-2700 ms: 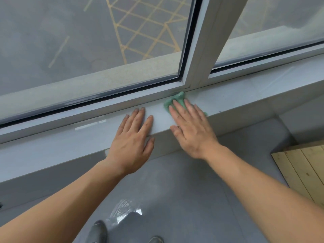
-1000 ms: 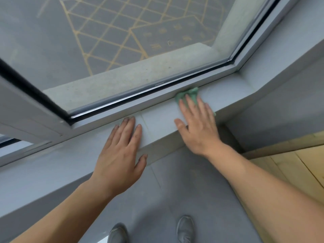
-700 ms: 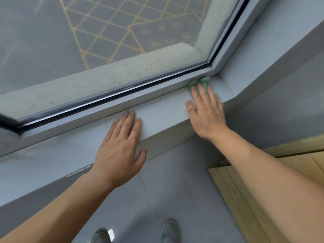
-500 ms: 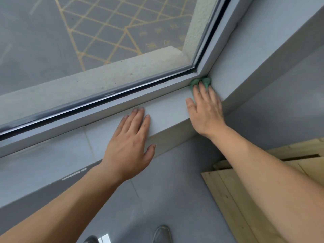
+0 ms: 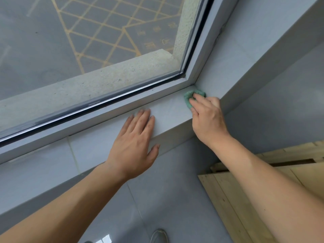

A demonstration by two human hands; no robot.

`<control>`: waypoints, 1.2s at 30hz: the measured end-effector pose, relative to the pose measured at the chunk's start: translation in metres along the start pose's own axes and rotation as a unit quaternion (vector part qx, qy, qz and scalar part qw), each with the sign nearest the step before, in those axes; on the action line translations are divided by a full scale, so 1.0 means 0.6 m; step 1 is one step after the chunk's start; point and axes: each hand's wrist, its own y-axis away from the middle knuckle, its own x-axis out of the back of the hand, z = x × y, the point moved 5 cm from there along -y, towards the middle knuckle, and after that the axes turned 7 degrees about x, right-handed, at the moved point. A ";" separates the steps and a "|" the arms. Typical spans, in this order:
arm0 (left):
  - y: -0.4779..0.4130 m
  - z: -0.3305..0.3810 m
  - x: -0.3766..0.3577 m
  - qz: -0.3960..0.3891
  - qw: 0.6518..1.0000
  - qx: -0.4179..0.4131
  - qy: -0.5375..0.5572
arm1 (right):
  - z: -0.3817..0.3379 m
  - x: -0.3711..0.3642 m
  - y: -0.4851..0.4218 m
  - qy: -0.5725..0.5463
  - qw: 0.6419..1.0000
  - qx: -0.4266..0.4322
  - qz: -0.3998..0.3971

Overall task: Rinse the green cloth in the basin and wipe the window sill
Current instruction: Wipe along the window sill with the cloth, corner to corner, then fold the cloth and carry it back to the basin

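Through the window pane (image 5: 87,41) in the upper left, grey pavement carries a yellow painted grid (image 5: 108,32). A rough concrete ledge (image 5: 105,79) runs below the glass. Lower right holds pale wooden planks (image 5: 236,204); a shoe tip (image 5: 158,236) shows on the grey tiled floor (image 5: 175,190).

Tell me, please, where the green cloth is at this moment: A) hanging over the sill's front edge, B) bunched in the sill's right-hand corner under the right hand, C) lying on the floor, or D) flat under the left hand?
B: the green cloth is bunched under the right hand in the sill corner; the left hand lies bare.
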 end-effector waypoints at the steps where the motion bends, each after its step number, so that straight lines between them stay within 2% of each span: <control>1: 0.002 0.007 -0.001 -0.002 1.000 -0.012 0.010 | 0.002 0.000 0.007 -0.004 1.000 -0.008 0.000; 5: 0.010 0.055 -0.006 -0.022 0.994 -0.065 0.089 | 0.010 0.015 0.050 -0.026 0.998 -0.050 -0.008; 7: 0.021 0.078 -0.003 -0.025 0.984 -0.063 0.165 | 0.016 0.032 0.084 -0.083 0.990 -0.112 -0.011; 8: 0.028 0.085 -0.001 -0.024 0.976 -0.041 0.211 | 0.017 0.040 0.104 -0.129 0.979 -0.159 -0.016; 10: 0.045 0.091 0.001 -0.040 0.944 0.054 0.322 | 0.002 0.056 0.144 -0.230 0.944 -0.233 -0.031; 11: 0.055 0.093 -0.003 -0.067 0.913 0.121 0.384 | -0.014 0.066 0.161 -0.266 0.933 -0.241 -0.039; 12: 0.065 0.094 -0.009 -0.102 0.866 0.192 0.451 | -0.035 0.075 0.176 -0.293 0.927 -0.231 -0.051; 14: 0.091 0.100 -0.014 -0.160 0.734 0.303 0.586 | -0.080 0.091 0.199 -0.334 0.920 -0.188 -0.085; 15: 0.105 0.104 -0.010 -0.179 0.674 0.333 0.634 | -0.101 0.098 0.207 -0.349 0.916 -0.168 -0.105; 16: 0.119 0.106 -0.003 -0.194 0.633 0.342 0.667 | -0.120 0.105 0.211 -0.362 0.911 -0.151 -0.126; 18: 0.152 0.106 0.019 -0.198 0.592 0.337 0.705 | -0.156 0.119 0.208 -0.380 0.903 -0.120 -0.159; 22: 0.220 0.076 0.063 -0.119 0.548 0.374 0.739 | -0.225 0.148 0.187 -0.384 0.896 -0.068 -0.215; 24: 0.247 0.061 0.079 -0.090 0.517 0.392 0.755 | -0.241 0.151 0.185 -0.378 0.891 -0.096 -0.232; 26: 0.279 0.040 0.099 -0.056 0.461 0.404 0.788 | -0.267 0.149 0.182 -0.368 0.881 -0.134 -0.265; 29: 0.338 -0.005 0.130 0.016 0.407 0.418 0.812 | -0.328 0.142 0.185 -0.431 0.829 -0.186 -0.304; 32: 0.412 -0.059 0.162 0.091 0.388 0.436 0.807 | -0.416 0.137 0.186 -0.495 0.785 -0.193 -0.318; 36: 0.540 -0.139 0.201 0.185 0.372 0.470 0.779 | -0.569 0.120 0.194 -0.521 0.760 -0.168 -0.350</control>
